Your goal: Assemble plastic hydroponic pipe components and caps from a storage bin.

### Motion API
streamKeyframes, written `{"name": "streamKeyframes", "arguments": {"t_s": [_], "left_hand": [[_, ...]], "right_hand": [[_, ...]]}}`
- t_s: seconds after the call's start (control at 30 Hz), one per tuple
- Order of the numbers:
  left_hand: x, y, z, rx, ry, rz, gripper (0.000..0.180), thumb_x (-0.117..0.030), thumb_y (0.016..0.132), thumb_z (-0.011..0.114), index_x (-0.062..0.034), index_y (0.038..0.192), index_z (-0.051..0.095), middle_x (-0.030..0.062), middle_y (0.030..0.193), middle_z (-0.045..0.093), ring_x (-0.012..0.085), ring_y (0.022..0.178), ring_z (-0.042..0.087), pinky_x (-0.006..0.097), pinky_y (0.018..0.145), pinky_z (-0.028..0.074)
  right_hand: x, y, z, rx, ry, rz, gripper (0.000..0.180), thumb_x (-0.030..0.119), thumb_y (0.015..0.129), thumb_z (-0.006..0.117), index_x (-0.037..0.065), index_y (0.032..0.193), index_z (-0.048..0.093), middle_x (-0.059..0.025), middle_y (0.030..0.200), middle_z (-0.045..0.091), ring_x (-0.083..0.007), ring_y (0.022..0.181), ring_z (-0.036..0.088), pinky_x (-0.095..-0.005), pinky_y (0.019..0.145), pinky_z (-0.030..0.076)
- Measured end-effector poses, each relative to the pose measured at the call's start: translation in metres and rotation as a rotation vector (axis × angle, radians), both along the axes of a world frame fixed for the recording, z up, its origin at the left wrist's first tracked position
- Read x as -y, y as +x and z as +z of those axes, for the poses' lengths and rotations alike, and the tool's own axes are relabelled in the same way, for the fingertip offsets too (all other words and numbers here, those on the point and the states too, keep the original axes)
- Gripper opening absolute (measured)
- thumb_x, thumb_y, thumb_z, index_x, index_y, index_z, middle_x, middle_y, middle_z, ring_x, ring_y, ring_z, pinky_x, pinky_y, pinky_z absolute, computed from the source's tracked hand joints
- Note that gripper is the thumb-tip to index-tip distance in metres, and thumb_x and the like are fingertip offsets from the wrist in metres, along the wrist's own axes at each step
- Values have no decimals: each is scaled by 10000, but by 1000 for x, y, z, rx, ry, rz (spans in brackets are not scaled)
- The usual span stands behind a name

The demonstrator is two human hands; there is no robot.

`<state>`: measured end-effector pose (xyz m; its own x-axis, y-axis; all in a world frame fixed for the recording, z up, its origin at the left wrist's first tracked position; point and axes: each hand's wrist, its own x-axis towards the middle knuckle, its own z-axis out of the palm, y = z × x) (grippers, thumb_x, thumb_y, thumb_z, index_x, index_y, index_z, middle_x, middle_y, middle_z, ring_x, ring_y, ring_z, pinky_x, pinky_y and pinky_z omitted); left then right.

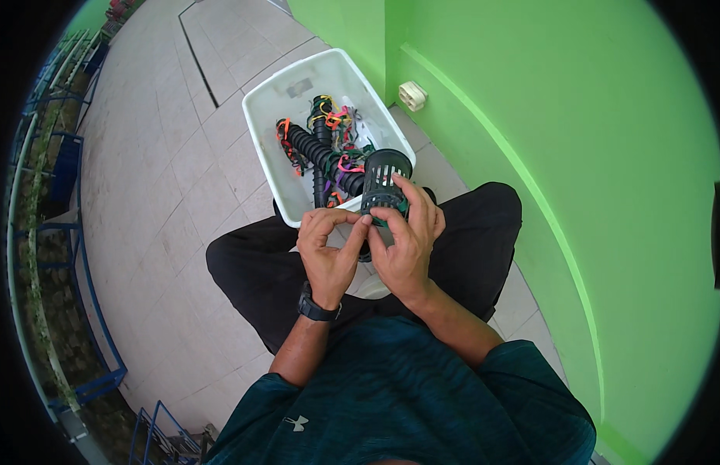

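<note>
A black slotted plastic net pot (387, 167) is tilted in my right hand (406, 244), whose fingers are closed around its near end and side. Some green strip (403, 208) shows between those fingers and the pot. My left hand (329, 252) is closed in a pinch, its thumb and fingertip meeting the right thumb beside the pot's near end. What the left fingertips pinch is too small to make out. Just beyond both hands stands a white plastic tub (261, 143). Inside it lie black ribbed tubes (313, 151) tied with orange, yellow, pink, purple and green strips.
My legs (255, 252) are crossed on the tiled floor (166, 225), close against the tub. A green wall (530, 101) rises at the right, with a cream socket box (412, 95) low on it. Blue metal railings (79, 256) run along the left.
</note>
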<state>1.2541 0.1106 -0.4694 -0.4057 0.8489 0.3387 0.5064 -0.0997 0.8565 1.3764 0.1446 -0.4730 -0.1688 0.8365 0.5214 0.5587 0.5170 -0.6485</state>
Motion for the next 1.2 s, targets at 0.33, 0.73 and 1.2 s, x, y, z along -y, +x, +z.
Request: {"name": "streamKeyframes", "arguments": {"t_s": [0.33, 0.73, 1.2], "left_hand": [[-34, 100, -8, 377, 76, -63, 57, -55, 958, 573, 1, 964, 583, 66, 986, 589, 58, 629, 527, 202, 492, 449], [-78, 175, -23, -15, -457, -522, 189, -61, 914, 668, 26, 1073, 614, 36, 944, 625, 60, 782, 529, 198, 634, 433], [-70, 189, -61, -29, -637, -280, 130, -65, 904, 669, 31, 985, 635, 49, 878, 649, 120, 820, 587, 270, 780, 470]], "right_hand": [[-51, 152, 0, -161, -13, -130, 542, 222, 670, 830, 109, 1127, 561, -76, 1255, 616, -254, 1164, 551, -474, 1005, 245], [-54, 453, -199, -89, -423, -492, 623, 311, 729, 848, 35, 1225, 591, -155, 1070, 688, -273, 879, 687, -355, 782, 526], [-54, 475, -348, -14, -600, -475, 627, 239, 741, 812, 65, 1272, 529, -161, 1230, 623, -335, 1051, 642, -443, 873, 510]]}}
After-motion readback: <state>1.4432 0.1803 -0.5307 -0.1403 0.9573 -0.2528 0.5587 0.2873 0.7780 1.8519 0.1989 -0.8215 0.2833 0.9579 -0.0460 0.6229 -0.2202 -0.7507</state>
